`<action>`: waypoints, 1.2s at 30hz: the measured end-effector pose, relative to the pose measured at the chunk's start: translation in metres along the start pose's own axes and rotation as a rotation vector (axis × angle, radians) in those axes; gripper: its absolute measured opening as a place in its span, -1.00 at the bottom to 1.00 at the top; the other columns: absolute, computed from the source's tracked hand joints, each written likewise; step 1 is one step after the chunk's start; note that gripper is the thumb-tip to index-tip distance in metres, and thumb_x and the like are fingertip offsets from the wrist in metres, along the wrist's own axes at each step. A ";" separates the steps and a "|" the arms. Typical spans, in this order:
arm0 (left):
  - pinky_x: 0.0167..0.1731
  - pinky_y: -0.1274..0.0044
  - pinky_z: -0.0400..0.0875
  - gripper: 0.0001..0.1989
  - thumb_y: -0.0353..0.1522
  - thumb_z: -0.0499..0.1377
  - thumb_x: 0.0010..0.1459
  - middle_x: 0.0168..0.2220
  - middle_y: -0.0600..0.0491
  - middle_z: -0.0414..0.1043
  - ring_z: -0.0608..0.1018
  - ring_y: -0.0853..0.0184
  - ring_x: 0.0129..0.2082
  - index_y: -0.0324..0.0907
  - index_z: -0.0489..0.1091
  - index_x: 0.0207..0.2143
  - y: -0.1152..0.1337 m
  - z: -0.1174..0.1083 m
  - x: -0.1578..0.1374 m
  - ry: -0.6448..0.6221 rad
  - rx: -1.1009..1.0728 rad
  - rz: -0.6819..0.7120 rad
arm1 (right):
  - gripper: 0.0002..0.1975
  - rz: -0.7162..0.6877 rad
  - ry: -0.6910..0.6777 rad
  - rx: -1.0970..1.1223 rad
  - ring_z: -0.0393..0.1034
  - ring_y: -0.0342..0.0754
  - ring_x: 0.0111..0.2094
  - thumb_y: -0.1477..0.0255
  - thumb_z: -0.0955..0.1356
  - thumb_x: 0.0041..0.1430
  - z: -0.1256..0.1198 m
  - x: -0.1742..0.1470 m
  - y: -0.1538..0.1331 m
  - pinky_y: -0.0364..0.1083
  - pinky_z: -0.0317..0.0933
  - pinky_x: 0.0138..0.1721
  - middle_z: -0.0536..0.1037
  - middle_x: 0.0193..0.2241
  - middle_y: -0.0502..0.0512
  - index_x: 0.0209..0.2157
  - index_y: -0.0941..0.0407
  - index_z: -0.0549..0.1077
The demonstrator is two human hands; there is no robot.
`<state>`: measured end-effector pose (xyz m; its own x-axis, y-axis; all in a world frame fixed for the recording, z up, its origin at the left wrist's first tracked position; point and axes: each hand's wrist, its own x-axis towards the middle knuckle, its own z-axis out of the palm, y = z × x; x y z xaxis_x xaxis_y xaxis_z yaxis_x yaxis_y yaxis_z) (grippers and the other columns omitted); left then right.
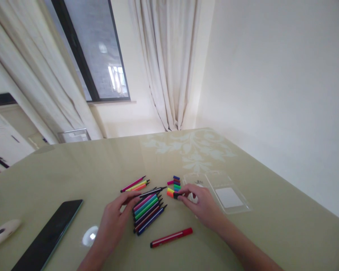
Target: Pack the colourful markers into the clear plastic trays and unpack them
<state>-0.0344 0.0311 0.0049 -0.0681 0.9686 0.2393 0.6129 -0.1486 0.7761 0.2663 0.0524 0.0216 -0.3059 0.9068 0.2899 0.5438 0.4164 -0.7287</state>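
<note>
1. Left hand (113,220) lies palm-down on the worktop (73,165), fingers loosely curled, fingertips resting on the near end of a row of markers (147,210). It grips nothing; it looks like it is steadying the row so the pens stay lined up.
2. Right hand (199,205) reaches in from the right, thumb and forefinger pinched on a small dark cap (176,195) at the edge of a pile of loose caps (174,185). The other fingers are curled under, and something white shows beneath the palm; cannot tell what.
3. The marker row sits between the two hands, pens side by side and touching, tips pointing away and to the right. Most look uncapped, which probably explains the cap pile just beside them.
4. A few more markers (135,184) (pink, yellow, orange) lie apart on the far left of the row, fanned at a slightly different angle.
5. One red marker (171,237) lies alone, near the body, capped, well apart from the row.
6. A clear plastic package tray (228,195) lies open just right of the right hand, likely the pens' packaging.
7. A dark tablet (49,233) lies flat at left; a white oval object (2,231) sits near the left edge.
8. Background: curtains (169,64) and a window (93,49).
</note>
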 end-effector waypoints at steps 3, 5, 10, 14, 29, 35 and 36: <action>-0.14 0.43 0.54 -0.67 -0.07 0.16 0.24 -0.16 0.08 0.67 0.66 0.17 -0.16 -0.02 0.60 -0.16 0.010 0.006 -0.004 -0.055 -0.038 0.015 | -0.87 -0.013 0.062 0.051 0.52 -0.05 -0.32 0.34 0.42 0.26 -0.003 0.000 -0.002 -0.10 0.31 -0.19 0.66 -0.33 0.03 -0.21 0.06 0.61; -0.12 0.41 0.53 -0.68 -0.08 0.17 0.24 -0.16 0.07 0.67 0.66 0.17 -0.17 -0.03 0.60 -0.15 0.011 0.008 -0.005 -0.071 -0.040 0.021 | -0.86 -0.015 0.081 0.061 0.51 -0.05 -0.33 0.33 0.42 0.26 -0.004 0.000 -0.002 -0.09 0.32 -0.20 0.66 -0.34 0.04 -0.21 0.06 0.62; -0.15 0.43 0.53 -0.70 -0.09 0.18 0.25 -0.18 0.08 0.67 0.66 0.18 -0.18 -0.02 0.61 -0.16 0.009 0.009 -0.004 -0.089 -0.038 0.024 | -0.83 -0.034 0.092 0.094 0.52 -0.03 -0.32 0.27 0.43 0.27 -0.003 0.000 -0.003 -0.08 0.34 -0.23 0.67 -0.32 0.08 -0.22 0.05 0.63; -0.15 0.45 0.54 -0.72 -0.11 0.19 0.25 -0.16 0.09 0.67 0.66 0.19 -0.16 0.00 0.62 -0.16 0.010 0.012 -0.007 -0.098 -0.048 0.048 | -0.83 -0.076 0.075 0.137 0.55 -0.03 -0.28 0.27 0.43 0.29 0.000 0.000 -0.003 -0.08 0.36 -0.18 0.69 -0.28 0.08 -0.20 0.03 0.65; -0.20 0.46 0.59 -0.77 -0.13 0.26 0.19 -0.28 0.07 0.69 0.68 0.21 -0.27 -0.01 0.66 -0.28 0.023 0.016 -0.014 -0.087 -0.116 0.102 | -0.84 -0.021 -0.007 0.260 0.54 -0.03 -0.30 0.28 0.46 0.24 -0.002 -0.004 -0.001 -0.08 0.37 -0.21 0.67 -0.35 0.08 -0.28 0.05 0.68; -0.18 0.46 0.54 -0.65 -0.06 0.13 0.31 -0.22 0.03 0.66 0.64 0.20 -0.21 -0.04 0.63 -0.20 0.017 0.012 -0.010 -0.150 -0.057 0.103 | -0.81 0.049 -0.200 0.232 0.49 -0.07 -0.36 0.27 0.46 0.22 -0.022 0.001 0.000 -0.12 0.33 -0.28 0.65 -0.40 0.05 -0.28 0.09 0.66; -0.18 0.45 0.54 -0.63 -0.06 0.10 0.32 -0.22 0.02 0.65 0.63 0.21 -0.22 -0.05 0.62 -0.19 0.014 0.011 -0.008 -0.110 -0.036 0.100 | -0.83 0.045 -0.237 0.218 0.48 -0.07 -0.36 0.28 0.46 0.22 -0.026 0.000 -0.001 -0.12 0.32 -0.28 0.64 -0.40 0.04 -0.29 0.09 0.66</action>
<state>-0.0168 0.0229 0.0076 0.0802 0.9643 0.2524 0.5839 -0.2507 0.7722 0.2863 0.0541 0.0384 -0.4727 0.8730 0.1201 0.3888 0.3289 -0.8606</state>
